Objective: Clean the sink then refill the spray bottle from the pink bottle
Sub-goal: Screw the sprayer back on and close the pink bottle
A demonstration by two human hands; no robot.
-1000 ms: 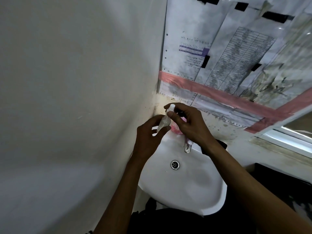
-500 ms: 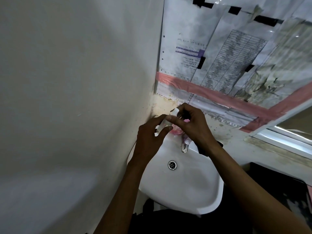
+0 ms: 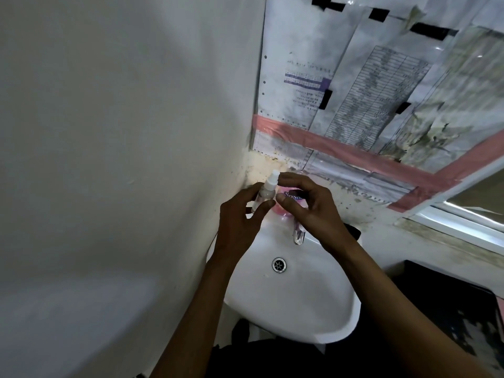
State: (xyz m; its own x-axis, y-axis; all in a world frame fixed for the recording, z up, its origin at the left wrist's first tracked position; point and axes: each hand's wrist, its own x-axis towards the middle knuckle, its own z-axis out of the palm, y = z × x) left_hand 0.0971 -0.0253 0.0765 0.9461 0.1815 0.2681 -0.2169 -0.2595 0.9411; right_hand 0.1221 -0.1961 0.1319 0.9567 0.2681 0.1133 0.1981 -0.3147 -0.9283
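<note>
A small clear spray bottle (image 3: 74, 192) with a white nozzle stands upright at the sink's back left corner, held around its body by my left hand (image 3: 240, 225). My right hand (image 3: 308, 208) hovers just right of the nozzle, fingers curled and apart, holding nothing. Behind my right hand's fingers stands the pink bottle (image 3: 286, 207) with a purple label, partly hidden. The white sink (image 3: 300, 296) lies below both hands, its drain (image 3: 279, 264) near the middle.
A chrome tap (image 3: 297, 236) pokes out under my right wrist. A plain wall runs close on the left. Taped, stained papers (image 3: 354, 105) cover the wall behind the sink. A window ledge (image 3: 458, 227) and a dark surface (image 3: 450, 309) lie to the right.
My right hand has come off the spray bottle's nozzle and moved slightly right, uncovering the pink bottle's label. My left hand still holds the spray bottle.
</note>
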